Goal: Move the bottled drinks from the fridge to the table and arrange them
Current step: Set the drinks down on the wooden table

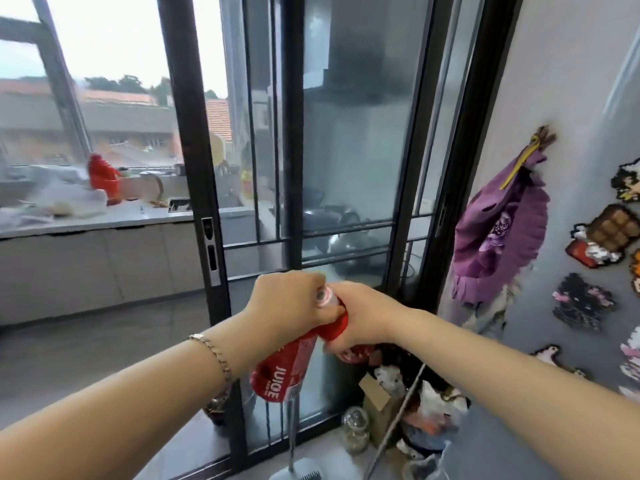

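Both hands are up at mid-frame, in front of the sliding glass door (346,161). My left hand (287,303) grips a red juice bottle (280,372), which hangs tilted below the fist. My right hand (367,317) is clenched round a second red bottle (338,325), its cap touching the left knuckles. Both bottles are held in the air.

Both forearms are bare and reach forward from the near edge, converging at centre. The left hand (287,303) is knuckles up, fingers curled round the top of a red juice bottle (280,372) hanging below it. The right hand (363,317) touches the left, fingers curled round a second red bottle (353,356), largely hidden.
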